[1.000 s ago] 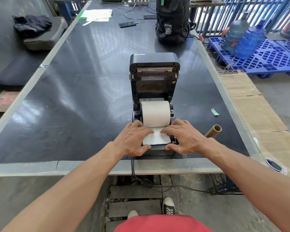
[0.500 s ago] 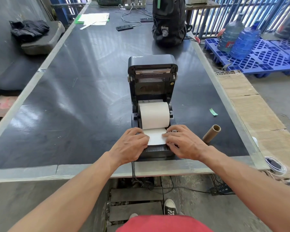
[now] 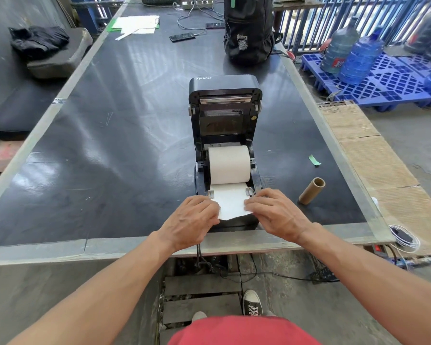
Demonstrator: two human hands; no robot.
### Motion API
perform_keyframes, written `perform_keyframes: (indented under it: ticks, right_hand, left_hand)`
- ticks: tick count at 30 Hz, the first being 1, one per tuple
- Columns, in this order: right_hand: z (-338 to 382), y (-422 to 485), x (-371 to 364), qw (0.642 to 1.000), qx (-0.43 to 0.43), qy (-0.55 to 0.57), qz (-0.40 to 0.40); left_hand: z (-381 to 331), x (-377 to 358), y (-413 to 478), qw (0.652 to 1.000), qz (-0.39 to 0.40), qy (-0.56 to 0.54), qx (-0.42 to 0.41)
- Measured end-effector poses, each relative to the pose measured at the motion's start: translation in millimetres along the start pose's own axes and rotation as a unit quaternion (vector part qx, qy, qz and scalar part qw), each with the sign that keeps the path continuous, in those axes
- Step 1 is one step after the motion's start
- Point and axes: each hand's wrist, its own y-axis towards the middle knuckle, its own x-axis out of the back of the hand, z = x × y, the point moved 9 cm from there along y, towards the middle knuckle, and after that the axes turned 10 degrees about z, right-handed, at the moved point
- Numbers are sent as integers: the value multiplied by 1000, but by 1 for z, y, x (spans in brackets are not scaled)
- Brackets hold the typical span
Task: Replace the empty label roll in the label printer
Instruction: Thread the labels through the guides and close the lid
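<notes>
A black label printer stands near the table's front edge with its lid swung up. A full white label roll sits in its bay. The roll's loose paper end lies flat over the printer's front, between two small guides. My left hand pinches the paper's left edge and my right hand pinches its right edge. The empty brown cardboard core lies on the table to the right of the printer.
A black backpack stands at the far end of the black table, with phones, cables and papers. A green scrap lies right of the printer. Blue pallets with water jugs stand on the right.
Both hands have slid back toward me along the printer's front, drawing more of the paper end out past the guides. The roll stays in the bay.
</notes>
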Motion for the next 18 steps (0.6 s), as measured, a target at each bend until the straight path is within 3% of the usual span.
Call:
perform_keyframes:
  ticks: [3, 18]
  right_hand:
    - [3, -5, 4, 1000, 13, 1, -4]
    - [9, -18, 4, 999, 30, 17, -9]
  left_hand:
    - [4, -2, -4, 1000, 11, -15, 23]
    - [-19, 2, -6, 998, -24, 39, -51]
